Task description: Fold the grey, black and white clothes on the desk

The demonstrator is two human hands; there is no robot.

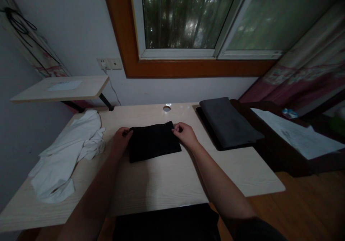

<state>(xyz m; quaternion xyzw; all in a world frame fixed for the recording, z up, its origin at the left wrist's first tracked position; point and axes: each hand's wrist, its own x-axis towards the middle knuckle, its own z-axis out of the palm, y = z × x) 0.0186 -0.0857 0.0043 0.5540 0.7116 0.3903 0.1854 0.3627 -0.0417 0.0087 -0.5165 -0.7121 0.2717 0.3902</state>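
A black folded cloth (pixel 155 142), flat and roughly rectangular, lies in the middle of the table; its exact kind of garment I cannot make out. My left hand (pixel 122 140) pinches its far left corner between thumb and fingers. At the far right corner, my right hand (pixel 185 134) grips the edge in the same way, with that corner raised slightly. To the right rests a dark grey folded cloth (pixel 229 122) on top of a black one (pixel 208 128). A crumpled white cloth (pixel 70 151) is spread along the left side.
The pale wooden table (pixel 172 183) has a round cable hole (pixel 166 109) near the wall. A small raised shelf (pixel 91 86) stands at the back left. Beyond the right edge is a dark surface with a white sheet (pixel 293 133). A window (pixel 185 22) is above.
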